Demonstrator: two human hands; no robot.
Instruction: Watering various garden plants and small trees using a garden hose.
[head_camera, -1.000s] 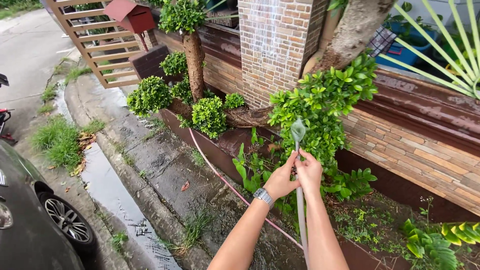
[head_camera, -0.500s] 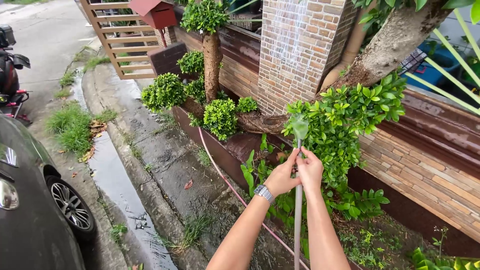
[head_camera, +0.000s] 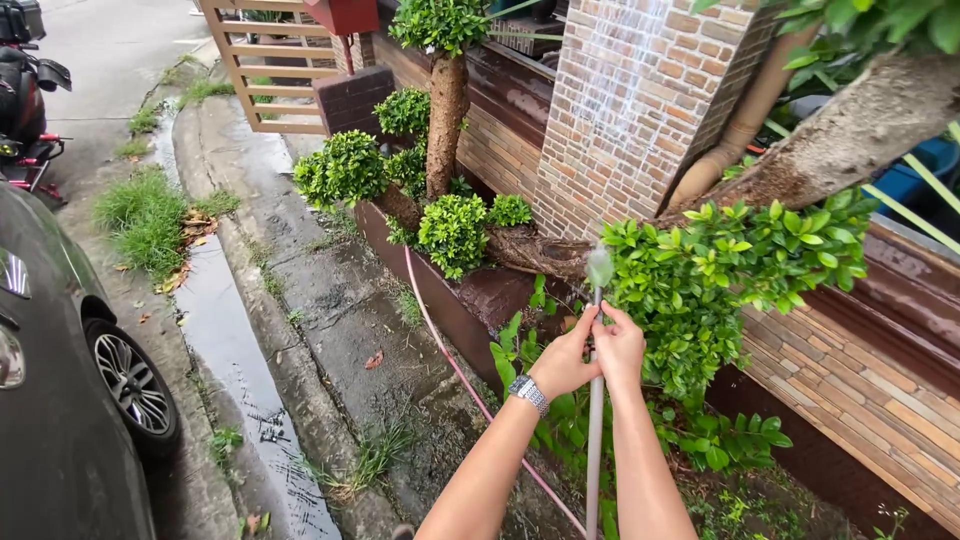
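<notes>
**Both hands on a hose at the planted kerb**

Beside the brick wall (head_camera: 850, 390), both hands close together around a thin grey garden hose (head_camera: 594, 430) that rises upright between them. The left hand (head_camera: 563, 360), with a silver metal wristwatch (head_camera: 527, 392) on its wrist, wraps the hose from one side; the right hand (head_camera: 620, 350) grips it from the other, fingers touching near the top. Water fans from the flattened hose tip (head_camera: 598, 266) towards the red-and-white brick pillar (head_camera: 640, 110).

Just behind the hands, a dense leafy green shrub (head_camera: 730, 270) stands between them and the wall. A slanting rough-barked tree trunk (head_camera: 840, 140) leans above it. To the left, round clipped green bushes (head_camera: 345, 168) cluster about a thin upright trunk (head_camera: 446, 120) in a dark brown planter edge (head_camera: 430, 300). A pink hose line (head_camera: 450, 360) runs along the wet concrete kerb (head_camera: 330, 320). Farther left lie a water-filled gutter (head_camera: 225, 340), a dark grey car (head_camera: 60, 400), a parked motorbike (head_camera: 25, 90) and a wooden slatted gate (head_camera: 265, 75).
</notes>
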